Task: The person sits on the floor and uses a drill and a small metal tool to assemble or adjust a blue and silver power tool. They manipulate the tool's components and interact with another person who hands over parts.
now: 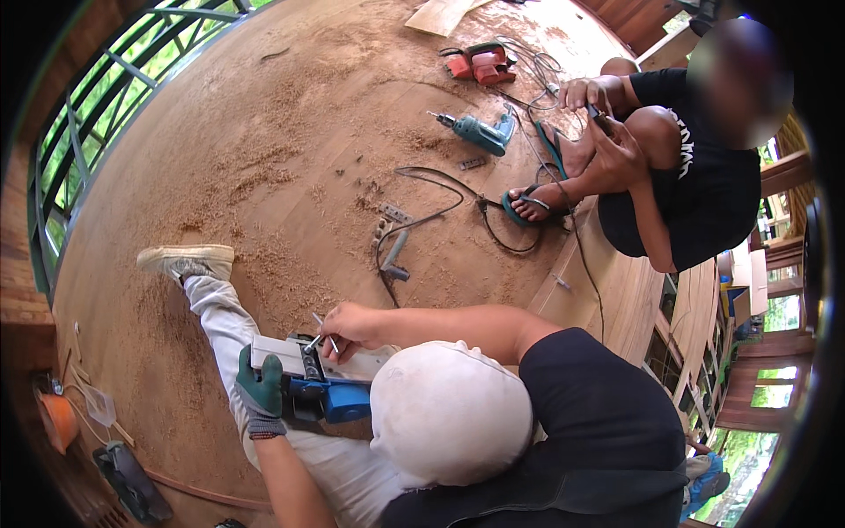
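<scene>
Neither of my own hands shows in the head view. Just below the middle, a person in a white head covering [449, 414] and dark shirt sits bent forward, seen from above and behind. That person's left hand, in a green and grey glove [260, 387], steadies a blue power planer [348, 401] with its flat metal sole turned up. The person's bare right hand [348, 327] pinches a thin metal tool [319, 324] against the planer's middle; its exact kind cannot be made out.
Wood shavings [255, 167] cover the floor. A teal drill [480, 134], a red power tool [480, 63], a power strip [382, 231] and a black cord [440, 176] lie about. At right, a crouching co-worker in sandals holds a small dark object [598, 119]. Boards [607, 290] lie nearby.
</scene>
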`<state>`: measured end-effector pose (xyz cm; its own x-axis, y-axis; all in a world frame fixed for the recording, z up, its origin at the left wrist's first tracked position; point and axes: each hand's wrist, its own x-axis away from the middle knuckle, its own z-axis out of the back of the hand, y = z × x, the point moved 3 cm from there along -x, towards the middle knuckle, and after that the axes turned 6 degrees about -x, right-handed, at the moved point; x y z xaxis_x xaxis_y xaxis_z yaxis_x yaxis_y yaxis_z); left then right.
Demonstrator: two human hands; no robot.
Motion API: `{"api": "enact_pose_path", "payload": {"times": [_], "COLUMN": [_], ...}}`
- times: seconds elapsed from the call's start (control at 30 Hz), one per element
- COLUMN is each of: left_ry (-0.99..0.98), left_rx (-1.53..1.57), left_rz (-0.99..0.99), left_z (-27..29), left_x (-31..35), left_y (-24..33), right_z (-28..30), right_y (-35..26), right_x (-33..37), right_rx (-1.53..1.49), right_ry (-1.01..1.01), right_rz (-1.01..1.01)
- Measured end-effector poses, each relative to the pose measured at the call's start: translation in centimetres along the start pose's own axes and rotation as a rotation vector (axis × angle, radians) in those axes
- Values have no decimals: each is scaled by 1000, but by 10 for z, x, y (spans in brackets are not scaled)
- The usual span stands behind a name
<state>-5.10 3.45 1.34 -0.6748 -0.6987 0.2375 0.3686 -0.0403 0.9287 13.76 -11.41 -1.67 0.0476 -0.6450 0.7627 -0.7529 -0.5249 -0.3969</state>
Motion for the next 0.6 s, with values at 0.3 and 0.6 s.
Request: {"api": "enact_pose_path", "payload": {"times": [0.3, 0.6], "left_ry": [14, 16], "left_rx": [-37, -14], "left_rz": [23, 27], "left_z": [1, 2], "left_x": [2, 1], "left_y": [2, -2], "right_z": [5, 7], "right_y": [-7, -31], "right_x": [-5, -18], "right_rx": [194, 977], "right_ry": [-69, -165], "right_rz": [-50, 299]}}
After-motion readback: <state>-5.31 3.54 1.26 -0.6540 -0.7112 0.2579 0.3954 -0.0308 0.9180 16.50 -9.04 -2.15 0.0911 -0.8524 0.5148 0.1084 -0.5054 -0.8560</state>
